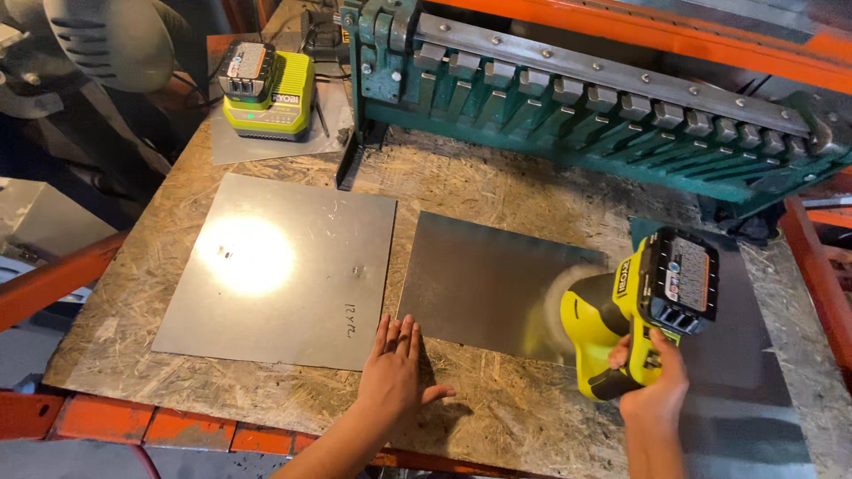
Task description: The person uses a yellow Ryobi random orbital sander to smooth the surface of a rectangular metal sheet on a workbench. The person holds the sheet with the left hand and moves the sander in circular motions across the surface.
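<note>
My right hand (655,380) grips the handle of a yellow-green cordless power tool (621,310) with a black battery pack on its back. The tool's round head, blurred as if spinning, rests on the right edge of a bare metal sheet (484,282). My left hand (390,372) lies flat, fingers together, on the chipboard bench. Its fingertips touch the near edges where this sheet meets a second, brighter metal sheet (280,266) to the left.
A green sheet-metal bending machine (577,106) spans the back of the chipboard bench (497,408). A yellow-green battery charger (271,93) with a battery in it sits at the back left. Orange rack beams (53,279) frame the bench. A dark mat (754,355) lies at right.
</note>
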